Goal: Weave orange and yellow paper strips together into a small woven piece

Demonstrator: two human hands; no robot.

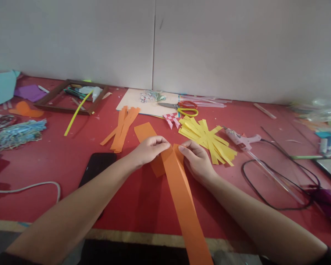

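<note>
My left hand point(150, 149) and my right hand point(195, 158) both pinch long orange paper strips point(182, 195) over the red table point(57, 162). One strip runs from the far left under my left fingers; another runs toward me past the table's front edge. The strips cross between my hands. More orange strips point(123, 129) lie beyond my left hand. A fan of yellow strips point(206, 138) lies just right of my right hand.
A black phone point(96, 167) lies under my left forearm. Scissors point(182, 107), a small pink woven piece point(172, 119), a glue gun point(241, 140) with black cable point(278, 184), a wooden frame point(71, 97), blue shredded paper point(16, 134) and a white cable point(30, 187) surround the work spot.
</note>
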